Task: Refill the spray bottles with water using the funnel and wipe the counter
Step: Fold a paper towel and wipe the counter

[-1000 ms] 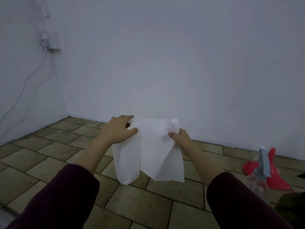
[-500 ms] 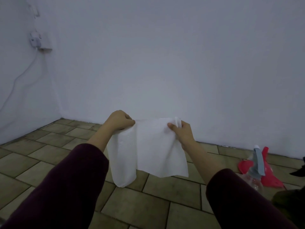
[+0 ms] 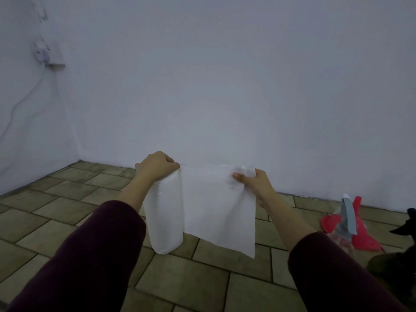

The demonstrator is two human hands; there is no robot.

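Roll (image 3: 165, 218) now higher w/ sheet (image 3: 219, 206) wider betw. hands: left (image 3: 156, 166) gripping roll top, right (image 3: 254, 183) pinching sheet corner.

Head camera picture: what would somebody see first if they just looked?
First, the white paper towel roll held up in the middle, the left hand gripping its top. The right hand pinches a sheet pulled out sideways from it. At the right, a red funnel lies on the tiled counter behind a spray bottle.

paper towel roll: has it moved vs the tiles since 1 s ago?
Cannot tell. The camera shifted. The paper towel roll stands upright on the tiled counter as before, left hand on top.
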